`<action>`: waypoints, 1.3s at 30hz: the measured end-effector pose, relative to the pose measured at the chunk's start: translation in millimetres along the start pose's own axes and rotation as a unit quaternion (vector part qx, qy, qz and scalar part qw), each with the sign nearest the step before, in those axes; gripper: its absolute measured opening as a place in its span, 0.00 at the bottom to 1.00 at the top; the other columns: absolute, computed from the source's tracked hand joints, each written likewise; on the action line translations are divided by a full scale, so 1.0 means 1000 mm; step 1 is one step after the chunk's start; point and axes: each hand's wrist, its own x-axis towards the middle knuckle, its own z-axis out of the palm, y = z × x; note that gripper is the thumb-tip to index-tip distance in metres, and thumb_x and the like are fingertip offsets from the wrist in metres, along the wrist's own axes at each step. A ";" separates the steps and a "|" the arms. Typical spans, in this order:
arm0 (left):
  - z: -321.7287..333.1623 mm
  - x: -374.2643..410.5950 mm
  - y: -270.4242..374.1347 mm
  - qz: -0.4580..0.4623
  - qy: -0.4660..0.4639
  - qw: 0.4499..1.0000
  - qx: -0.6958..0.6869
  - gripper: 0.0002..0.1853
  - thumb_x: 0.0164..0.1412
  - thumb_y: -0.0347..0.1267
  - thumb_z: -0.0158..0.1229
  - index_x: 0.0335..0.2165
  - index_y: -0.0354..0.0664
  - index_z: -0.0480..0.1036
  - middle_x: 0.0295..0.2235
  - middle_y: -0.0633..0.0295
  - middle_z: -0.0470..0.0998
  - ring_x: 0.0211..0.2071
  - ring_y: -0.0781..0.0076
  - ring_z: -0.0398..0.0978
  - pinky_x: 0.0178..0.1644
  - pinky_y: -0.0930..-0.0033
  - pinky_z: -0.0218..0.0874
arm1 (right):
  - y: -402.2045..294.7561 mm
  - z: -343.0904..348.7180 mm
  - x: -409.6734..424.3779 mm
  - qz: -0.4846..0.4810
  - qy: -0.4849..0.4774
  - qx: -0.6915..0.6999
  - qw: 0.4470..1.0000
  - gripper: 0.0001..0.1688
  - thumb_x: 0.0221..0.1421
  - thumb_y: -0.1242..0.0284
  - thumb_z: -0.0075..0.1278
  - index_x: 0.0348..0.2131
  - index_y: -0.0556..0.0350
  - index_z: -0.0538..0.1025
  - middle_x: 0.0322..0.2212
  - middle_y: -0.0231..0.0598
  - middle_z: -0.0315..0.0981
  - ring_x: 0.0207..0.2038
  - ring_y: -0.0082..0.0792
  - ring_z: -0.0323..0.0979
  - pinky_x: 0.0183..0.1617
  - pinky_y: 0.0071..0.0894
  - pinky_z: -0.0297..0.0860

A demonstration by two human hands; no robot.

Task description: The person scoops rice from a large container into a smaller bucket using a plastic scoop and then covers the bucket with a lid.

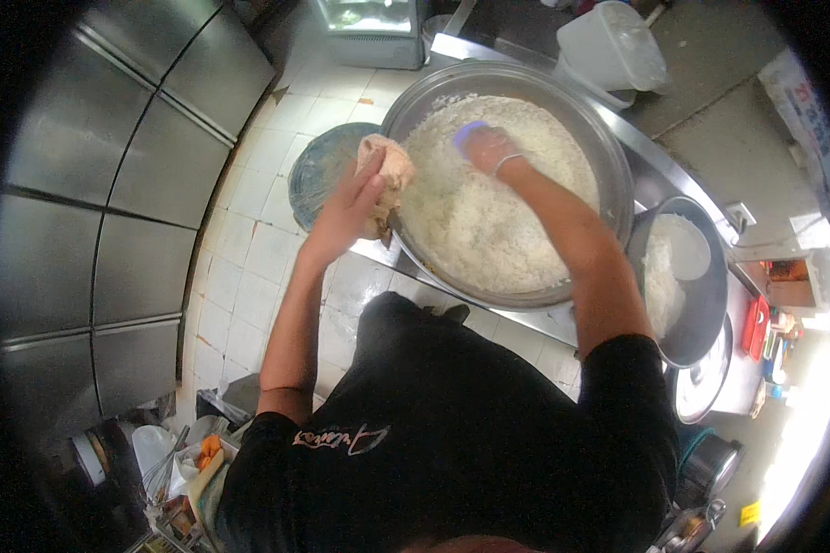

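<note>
A wide metal basin (612, 173) stands on the steel counter, with a large mass of white rice (505, 238) in it. My right hand (492, 147) is over the far part of the rice, closed on a purple tool (467, 135), perhaps a scoop; motion blurs it and its far end cannot be made out. My left hand (360, 190) is at the basin's left rim and holds a bunched pinkish cloth (389, 162). Beneath that hand is a round bluish-green container or lid (311, 183); how the two relate in height cannot be told.
At the right, a grey metal pot (709, 276) holds more rice and a white round piece. A white plastic bucket (595, 52) stands beyond the basin. Steel cabinet doors (145, 173) line the left side. Utensils and containers crowd the lower left.
</note>
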 end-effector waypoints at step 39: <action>0.019 0.024 -0.043 -0.159 0.038 0.987 -0.005 0.29 0.62 0.45 0.44 0.45 0.22 0.58 0.38 0.32 0.71 0.42 0.40 0.71 0.47 0.57 0.60 | -0.074 0.003 -0.028 0.004 0.040 0.104 0.994 0.14 0.58 0.70 0.39 0.39 0.57 0.73 0.33 0.46 0.74 0.36 0.42 0.73 0.42 0.38 0.68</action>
